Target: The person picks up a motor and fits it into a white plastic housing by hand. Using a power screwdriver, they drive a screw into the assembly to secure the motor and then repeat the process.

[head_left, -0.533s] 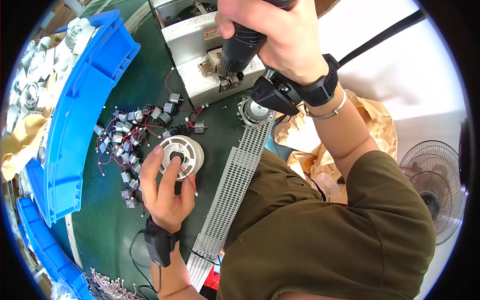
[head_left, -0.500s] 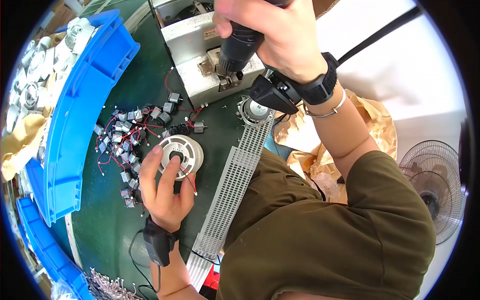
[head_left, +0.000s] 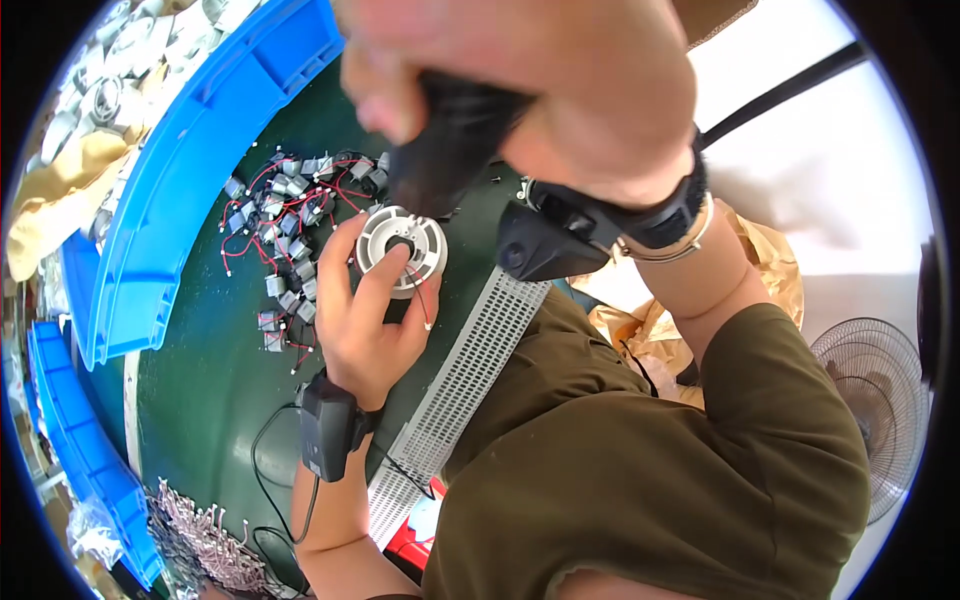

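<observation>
My left hand (head_left: 362, 330) grips a round white plastic housing (head_left: 434, 244) by its side, the index finger pressed on the dark part at its centre. A thin red and dark wire with a small white plug hangs from the housing over the thumb. My right hand (head_left: 590, 90), partly blurred, is wrapped round a black power screwdriver (head_left: 455, 140). Its lower end is tilted down at the housing's upper rim; whether the tip touches is too blurred to tell. Left of the housing lies a pile of small silver motors (head_left: 292, 225) with red wires.
A blue bin (head_left: 215, 130) of white plastic parts lines the left, with another blue bin (head_left: 90, 440) below it. A perforated metal strip (head_left: 470, 370) edges the green bench (head_left: 210, 420). Bundled wires (head_left: 215, 540) lie at lower left; a fan (head_left: 868, 400) stands right.
My right hand has brought the screwdriver from the metal fixture to the housing. My left hand and the housing appear farther right and higher. The view has shifted, and the fixture no longer shows.
</observation>
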Tool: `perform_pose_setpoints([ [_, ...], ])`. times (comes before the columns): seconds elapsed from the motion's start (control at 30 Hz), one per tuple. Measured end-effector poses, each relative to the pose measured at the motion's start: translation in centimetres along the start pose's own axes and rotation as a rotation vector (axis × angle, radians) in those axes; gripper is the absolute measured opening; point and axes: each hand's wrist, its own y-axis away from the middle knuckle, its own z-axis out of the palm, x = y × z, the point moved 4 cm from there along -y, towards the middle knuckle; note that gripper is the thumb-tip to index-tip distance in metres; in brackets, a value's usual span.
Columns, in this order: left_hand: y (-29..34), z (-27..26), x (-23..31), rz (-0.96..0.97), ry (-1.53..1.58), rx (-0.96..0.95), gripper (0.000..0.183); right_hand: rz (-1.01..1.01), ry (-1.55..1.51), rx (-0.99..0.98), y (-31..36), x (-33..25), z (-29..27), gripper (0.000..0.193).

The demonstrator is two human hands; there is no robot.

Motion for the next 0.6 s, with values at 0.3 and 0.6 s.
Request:
perform_pose_setpoints([
  [0.3,0.1,0.3,-0.2,-0.008,-0.037,0.005,0.037,-0.139,0.429,-0.285,0.3,-1.5,2.7,0.015],
  [0.6,0.1,0.2,-0.1,-0.027,-0.057,-0.052,0.036,-0.213,0.317,-0.257,0.4,-0.7,2.5,0.031],
])
